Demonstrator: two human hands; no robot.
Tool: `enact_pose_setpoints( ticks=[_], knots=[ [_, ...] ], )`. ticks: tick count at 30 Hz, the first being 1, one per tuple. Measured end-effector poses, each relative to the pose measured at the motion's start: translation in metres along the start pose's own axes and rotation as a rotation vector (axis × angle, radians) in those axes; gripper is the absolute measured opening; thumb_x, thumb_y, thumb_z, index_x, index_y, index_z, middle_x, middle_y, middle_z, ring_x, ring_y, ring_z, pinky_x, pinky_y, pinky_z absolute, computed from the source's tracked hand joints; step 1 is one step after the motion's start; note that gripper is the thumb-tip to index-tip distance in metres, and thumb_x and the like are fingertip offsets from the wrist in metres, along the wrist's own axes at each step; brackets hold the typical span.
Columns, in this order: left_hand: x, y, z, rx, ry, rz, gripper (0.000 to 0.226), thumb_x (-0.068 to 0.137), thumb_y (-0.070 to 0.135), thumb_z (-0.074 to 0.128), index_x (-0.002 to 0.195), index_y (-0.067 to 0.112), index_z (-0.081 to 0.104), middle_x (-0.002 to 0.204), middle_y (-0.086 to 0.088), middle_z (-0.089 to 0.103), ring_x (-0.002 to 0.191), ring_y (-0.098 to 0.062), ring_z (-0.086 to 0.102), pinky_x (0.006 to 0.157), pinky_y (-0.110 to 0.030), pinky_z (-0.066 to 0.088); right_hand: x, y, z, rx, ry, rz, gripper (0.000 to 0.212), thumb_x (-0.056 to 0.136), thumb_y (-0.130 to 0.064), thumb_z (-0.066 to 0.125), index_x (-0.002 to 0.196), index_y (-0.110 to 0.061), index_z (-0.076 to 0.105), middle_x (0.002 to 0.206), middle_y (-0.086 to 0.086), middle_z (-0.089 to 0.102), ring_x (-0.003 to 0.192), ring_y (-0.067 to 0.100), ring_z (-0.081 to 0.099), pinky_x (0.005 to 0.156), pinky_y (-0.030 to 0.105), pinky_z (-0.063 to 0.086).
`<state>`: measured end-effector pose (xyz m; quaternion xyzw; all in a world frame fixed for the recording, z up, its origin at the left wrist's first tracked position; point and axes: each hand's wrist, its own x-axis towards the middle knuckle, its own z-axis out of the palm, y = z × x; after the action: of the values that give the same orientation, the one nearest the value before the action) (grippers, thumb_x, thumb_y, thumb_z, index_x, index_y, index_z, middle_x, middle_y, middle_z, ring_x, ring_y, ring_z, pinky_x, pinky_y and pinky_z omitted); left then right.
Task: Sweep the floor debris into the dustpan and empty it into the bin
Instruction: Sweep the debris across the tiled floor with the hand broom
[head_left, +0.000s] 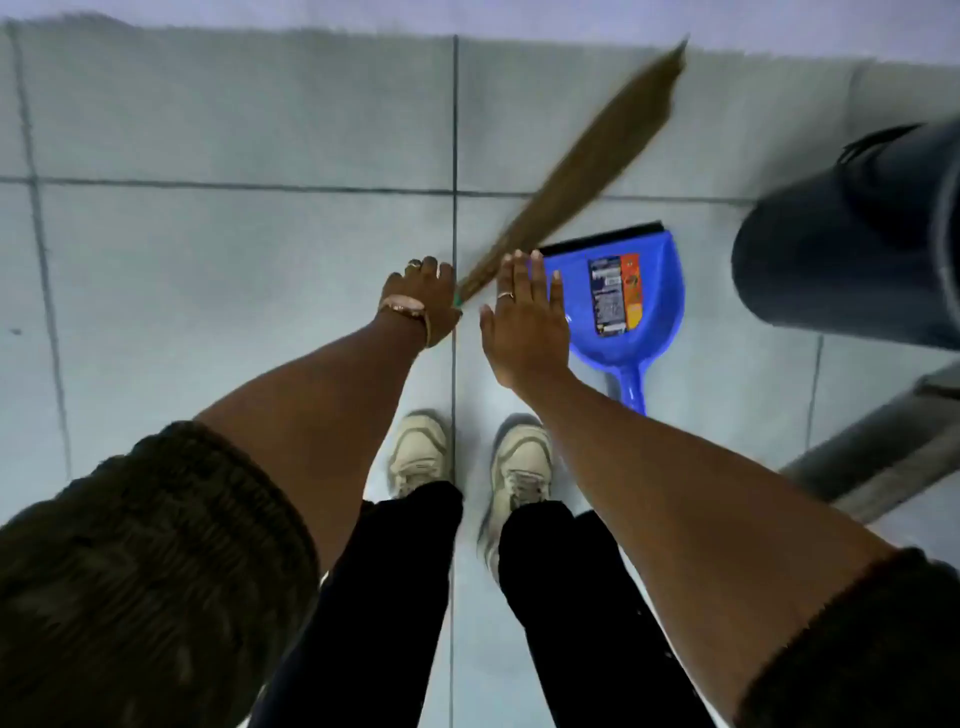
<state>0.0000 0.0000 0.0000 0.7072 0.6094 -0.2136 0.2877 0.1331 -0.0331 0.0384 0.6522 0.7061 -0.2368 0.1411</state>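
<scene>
My left hand (423, 304) is closed around the base of a brown grass broom (582, 171), whose blurred bristles point up and to the right over the tiled floor. Just to its right, my right hand (524, 322) is flat with fingers extended and holds nothing. It hovers over the left part of a blue dustpan (649, 291). The dustpan lies on the floor with a label inside, its black lip pointing away and its handle pointing toward my feet. A dark round bin (852, 239) stands at the right edge. I see no clear debris on the tiles.
Pale grey floor tiles with dark grout lines fill the view, ending at a wall base (311, 21) along the top. A small dark speck (15, 331) lies far left. A grey bar or frame (872, 457) runs diagonally at the lower right. My two beige shoes (467, 457) stand below the hands.
</scene>
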Motion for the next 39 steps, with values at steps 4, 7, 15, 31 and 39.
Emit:
enact_pose_setpoints(
  ticks=[4,7,15,31,39],
  knots=[
    [0.043,0.006,0.062,-0.113,-0.037,-0.091,0.060,0.089,0.044,0.054,0.134,0.007,0.038,0.133,-0.020,0.046,0.121,-0.040,0.049,0.093,-0.049,0.044,0.025,0.010,0.068,-0.040,-0.080,-0.006,0.061,0.102,-0.031,0.028,0.153,-0.003,0.010,0.164,0.012,0.008,0.152,0.026,-0.001,0.124,0.045,-0.001],
    [0.061,0.008,0.080,-0.162,-0.019,-0.123,0.045,0.094,0.027,0.048,0.132,0.006,0.036,0.130,-0.021,0.047,0.115,-0.045,0.051,0.088,-0.052,0.047,0.035,0.007,0.092,-0.028,-0.100,-0.023,0.062,0.102,-0.033,0.027,0.154,-0.003,0.010,0.163,0.013,0.008,0.152,0.026,-0.002,0.125,0.046,0.000],
    [0.011,-0.035,0.056,-0.404,0.012,-0.073,0.028,0.096,0.027,0.039,0.115,0.006,0.040,0.109,-0.026,0.062,0.096,-0.044,0.062,0.073,-0.044,0.046,0.009,-0.039,0.060,-0.054,-0.168,-0.043,0.068,0.100,-0.032,0.036,0.154,-0.005,0.006,0.164,0.013,0.004,0.152,0.026,-0.004,0.125,0.044,-0.002],
    [-0.198,-0.195,0.052,-0.377,0.137,-0.361,0.053,0.097,0.023,0.037,0.147,0.030,0.024,0.122,-0.015,0.048,0.086,-0.041,0.067,0.066,-0.045,0.052,-0.074,-0.285,0.014,-0.016,-0.119,-0.311,0.063,0.097,-0.016,0.034,0.154,-0.007,0.008,0.164,0.008,0.007,0.152,0.024,-0.002,0.125,0.044,0.005],
    [-0.198,-0.296,0.080,-0.669,0.346,-0.803,0.046,0.100,0.021,0.035,0.146,0.021,0.030,0.114,-0.023,0.052,0.092,-0.046,0.062,0.076,-0.052,0.050,-0.068,-0.342,0.075,-0.198,-0.169,-0.575,0.081,0.091,-0.018,0.051,0.154,-0.007,0.002,0.164,0.009,0.002,0.152,0.029,-0.004,0.124,0.045,0.003]
  ],
)
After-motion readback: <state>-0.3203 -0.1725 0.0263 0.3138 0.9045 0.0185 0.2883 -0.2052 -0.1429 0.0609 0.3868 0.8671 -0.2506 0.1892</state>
